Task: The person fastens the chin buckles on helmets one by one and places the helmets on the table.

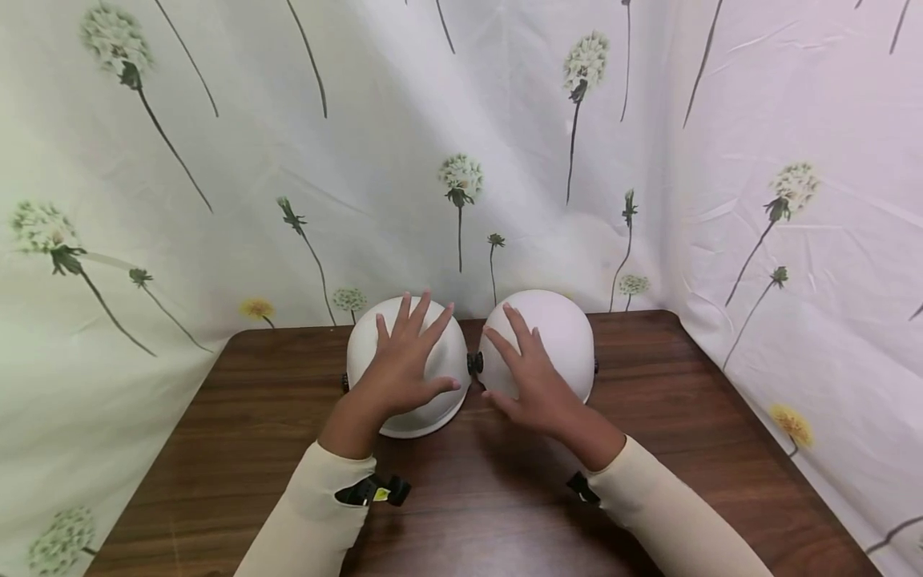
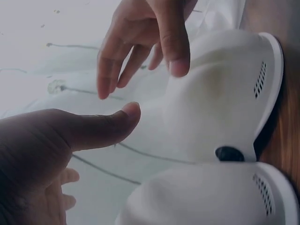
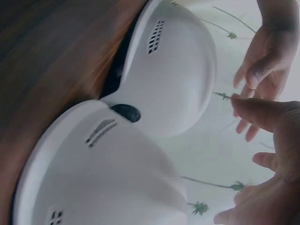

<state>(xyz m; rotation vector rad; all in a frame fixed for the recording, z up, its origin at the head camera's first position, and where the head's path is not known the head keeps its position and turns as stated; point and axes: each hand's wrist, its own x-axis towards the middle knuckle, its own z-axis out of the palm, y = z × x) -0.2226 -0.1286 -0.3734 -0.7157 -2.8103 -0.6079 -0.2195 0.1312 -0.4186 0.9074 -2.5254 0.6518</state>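
Two white hard hats sit side by side on the table, dome up, with vent slots in their sides. My left hand [image 1: 404, 365] hovers over the left hard hat [image 1: 364, 349], fingers spread and thumb pointing inward. Over the right hard hat [image 1: 573, 340], my right hand [image 1: 537, 385] is likewise spread, palm down. Both wrist views show a gap between the hands and the domes, and nothing is held. Black knobs [image 1: 474, 363] stick out where the hats meet. In the left wrist view, the right hard hat [image 2: 211, 93] shows a yellowish smudge on its dome.
The dark wood table [image 1: 461, 513] ends just behind the hats. A white cloth [image 1: 404, 160] printed with dandelions hangs behind it and along both sides. Black straps [image 1: 371, 490] are at the cuffs of the cream sleeves [image 1: 310, 513].
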